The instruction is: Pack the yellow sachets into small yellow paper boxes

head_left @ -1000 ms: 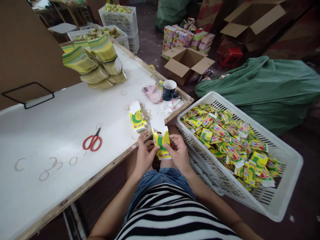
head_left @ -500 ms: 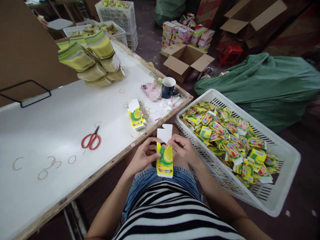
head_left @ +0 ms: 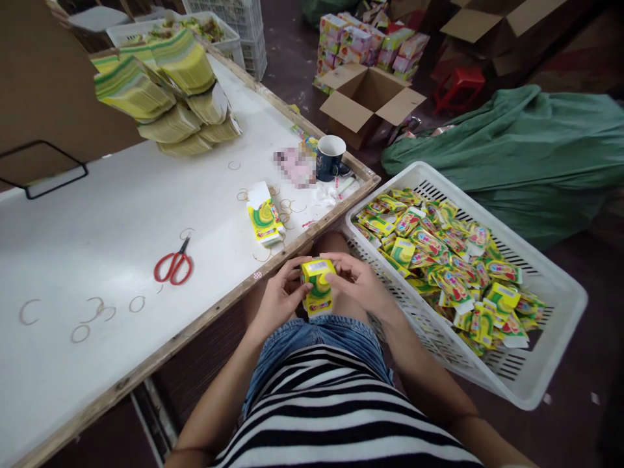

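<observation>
Above my lap, a small yellow and green carton (head_left: 319,294) is held between both hands, its printed top flap folded over the opening. My left hand (head_left: 281,296) grips its left side, the thumb on the front face. On the right side, my right hand (head_left: 358,286) has its fingers at the top edge and its thumb on the front. Another carton (head_left: 264,220) of the same print lies on the table near the edge, its white flap raised. To my right, a white plastic basket (head_left: 560,338) holds many such cartons (head_left: 451,286).
Red-handled scissors (head_left: 174,265) and several rubber bands (head_left: 137,303) lie on the white table (head_left: 97,234). Stacks of flat cartons (head_left: 160,97) stand at its back. A dark mug (head_left: 330,159) sits near the corner. Beyond are an open cardboard box (head_left: 355,117) and a green sack (head_left: 507,156).
The carton's white top flap, upright before, is now folded down, showing its printed side with a barcode. Both hands have moved up slightly and closed around the carton's top. The view has shifted a little.
</observation>
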`<state>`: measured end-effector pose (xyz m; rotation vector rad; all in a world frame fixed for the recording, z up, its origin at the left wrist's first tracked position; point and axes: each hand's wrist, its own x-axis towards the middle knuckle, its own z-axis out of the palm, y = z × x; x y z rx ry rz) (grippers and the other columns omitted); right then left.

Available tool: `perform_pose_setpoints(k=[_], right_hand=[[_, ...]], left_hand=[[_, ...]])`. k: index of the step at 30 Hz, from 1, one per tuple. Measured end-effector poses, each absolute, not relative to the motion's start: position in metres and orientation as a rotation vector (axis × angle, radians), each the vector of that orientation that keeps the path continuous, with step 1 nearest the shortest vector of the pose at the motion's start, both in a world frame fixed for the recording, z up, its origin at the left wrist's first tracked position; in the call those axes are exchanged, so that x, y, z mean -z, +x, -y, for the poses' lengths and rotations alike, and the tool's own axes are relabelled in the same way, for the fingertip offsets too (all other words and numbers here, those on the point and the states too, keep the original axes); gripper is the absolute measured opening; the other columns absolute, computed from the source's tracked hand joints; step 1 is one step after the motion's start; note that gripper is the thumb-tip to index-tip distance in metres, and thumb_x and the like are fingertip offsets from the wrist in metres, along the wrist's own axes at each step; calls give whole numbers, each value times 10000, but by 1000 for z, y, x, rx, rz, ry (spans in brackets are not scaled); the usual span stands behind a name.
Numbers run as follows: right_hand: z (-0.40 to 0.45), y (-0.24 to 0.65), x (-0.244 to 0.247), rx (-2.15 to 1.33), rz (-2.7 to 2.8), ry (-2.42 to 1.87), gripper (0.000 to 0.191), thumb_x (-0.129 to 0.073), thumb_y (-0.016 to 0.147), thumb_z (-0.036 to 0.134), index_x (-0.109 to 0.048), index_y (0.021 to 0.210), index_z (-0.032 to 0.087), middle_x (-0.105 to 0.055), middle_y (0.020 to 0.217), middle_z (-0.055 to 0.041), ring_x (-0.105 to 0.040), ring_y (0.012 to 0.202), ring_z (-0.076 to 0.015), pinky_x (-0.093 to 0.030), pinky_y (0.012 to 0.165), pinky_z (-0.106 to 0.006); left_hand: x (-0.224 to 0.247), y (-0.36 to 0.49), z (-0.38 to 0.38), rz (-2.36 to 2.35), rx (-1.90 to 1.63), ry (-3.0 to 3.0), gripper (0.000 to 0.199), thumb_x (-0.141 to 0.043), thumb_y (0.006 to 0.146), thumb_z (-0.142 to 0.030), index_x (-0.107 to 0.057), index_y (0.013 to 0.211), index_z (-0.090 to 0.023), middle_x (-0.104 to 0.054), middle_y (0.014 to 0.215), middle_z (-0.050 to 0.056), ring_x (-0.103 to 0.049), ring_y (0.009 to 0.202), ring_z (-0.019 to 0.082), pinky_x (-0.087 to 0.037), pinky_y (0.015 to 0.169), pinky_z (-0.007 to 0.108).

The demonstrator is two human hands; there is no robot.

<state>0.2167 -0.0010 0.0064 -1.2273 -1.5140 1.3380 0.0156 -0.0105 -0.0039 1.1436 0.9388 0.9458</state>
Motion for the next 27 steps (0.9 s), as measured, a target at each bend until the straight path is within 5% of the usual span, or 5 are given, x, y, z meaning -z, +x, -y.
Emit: perform_pose_setpoints(k=[5,13,27], right_hand=[[-1,208,0,-1216,1576,-1374,327,-624,825,266,-569,1144,217,-599,688,41,-553,594,-144,-417,579,-257],[-1,200,-5,-1028,1686,-1463,303,-573,825,248,-519,1123,231,-445,578,83,-503,550,-155,-360,561,-270],[-6,207,5,-1085,1658,-1304,304,-613,884,347,-605,1162,226,-643,828,-15,-569,656,-160,-447,607,-284]], left_hand=[[2,21,13,-855,-916,1114,497,-693,869,-310,-538,1331,-214,-680,1235,115,-667,1105,244,-556,904,338],[3,19,9,-879,-939,1072,524,-706,858,-312,-529,1339,-201,-713,1153,111,-689,1050,243,-557,903,359],[-1,15,4,-892,-961,1069,543,-756,815,-318,-550,1299,-187,-743,1066,103,-708,991,236,-572,853,342]])
